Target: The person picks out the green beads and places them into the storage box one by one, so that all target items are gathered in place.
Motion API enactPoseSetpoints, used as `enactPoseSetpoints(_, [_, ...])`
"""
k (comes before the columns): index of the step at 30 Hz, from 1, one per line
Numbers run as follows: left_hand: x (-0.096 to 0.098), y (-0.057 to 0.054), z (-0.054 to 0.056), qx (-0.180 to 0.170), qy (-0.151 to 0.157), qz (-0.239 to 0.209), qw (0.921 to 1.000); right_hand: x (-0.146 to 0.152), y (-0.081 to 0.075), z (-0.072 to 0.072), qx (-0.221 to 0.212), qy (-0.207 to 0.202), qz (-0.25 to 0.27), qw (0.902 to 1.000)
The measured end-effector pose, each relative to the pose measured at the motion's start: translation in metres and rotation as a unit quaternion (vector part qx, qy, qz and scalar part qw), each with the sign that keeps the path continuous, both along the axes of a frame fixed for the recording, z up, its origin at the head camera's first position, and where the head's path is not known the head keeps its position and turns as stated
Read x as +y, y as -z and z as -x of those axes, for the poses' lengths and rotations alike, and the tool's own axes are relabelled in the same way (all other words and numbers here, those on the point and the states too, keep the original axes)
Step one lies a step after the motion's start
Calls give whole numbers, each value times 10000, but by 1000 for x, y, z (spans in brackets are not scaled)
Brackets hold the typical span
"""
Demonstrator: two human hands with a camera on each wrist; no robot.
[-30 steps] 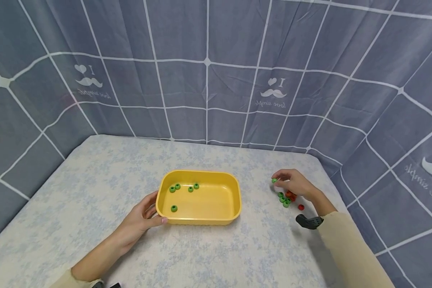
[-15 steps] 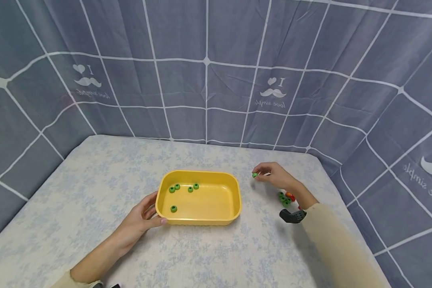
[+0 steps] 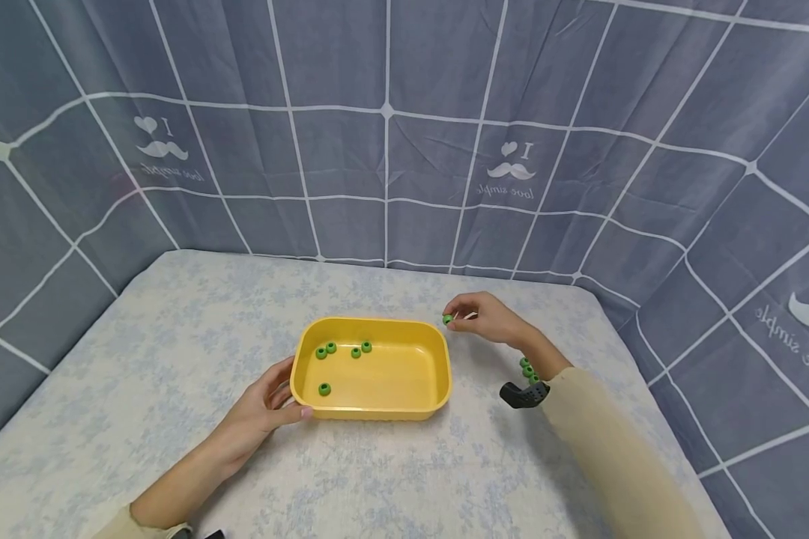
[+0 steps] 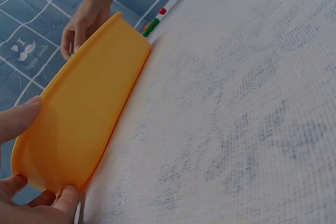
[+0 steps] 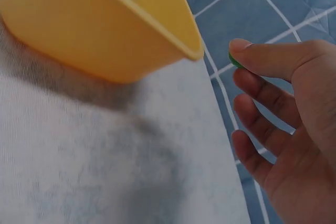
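Observation:
A yellow plastic bin (image 3: 377, 413) stands on the table, with several green beads (image 3: 324, 389) on its floor. My left hand (image 3: 264, 408) grips the bin's left end; in the left wrist view the thumb lies at the rim and the fingertips reach the lower wall. Just beyond the bin's right rim, my right hand (image 3: 488, 318) pinches one green bead (image 3: 448, 320) between thumb and fingers, above the tabletop. The right wrist view shows that bead (image 5: 234, 61) mostly covered by the thumb, the other fingers loosely bent.
More green beads (image 3: 527, 371) lie on the table under the right forearm, which partly hides that pile. A red bead (image 4: 162, 11) shows there in the left wrist view. A blue-grey checked curtain (image 3: 350, 157) rises behind the pale floral tablecloth (image 3: 377, 479).
My right hand has moved left from the bead pile to the bin's right rim, carrying the green bead. The left hand and bin stay in place.

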State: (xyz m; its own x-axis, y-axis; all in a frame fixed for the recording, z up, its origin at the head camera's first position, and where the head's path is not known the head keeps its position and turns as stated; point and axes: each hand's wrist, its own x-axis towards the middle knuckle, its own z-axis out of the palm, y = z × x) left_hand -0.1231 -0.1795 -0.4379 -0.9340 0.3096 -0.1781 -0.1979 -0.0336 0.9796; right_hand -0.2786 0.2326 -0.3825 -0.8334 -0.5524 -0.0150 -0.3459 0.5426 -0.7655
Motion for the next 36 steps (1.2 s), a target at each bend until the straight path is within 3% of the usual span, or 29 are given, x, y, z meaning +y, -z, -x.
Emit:
enactPoseSetpoints(12, [-2,-1,1,75,46,38,10000,-44,-13,10,87,-466,38,9989])
enactPoseSetpoints(22, [-2,0,1,93,41,61,9999,-77,-14,13,28,-738,-47,9973])
enactPoseSetpoints(36, [-1,0,1,40,21,111,9999,-96,-16,13,163,-1020,-38,9946])
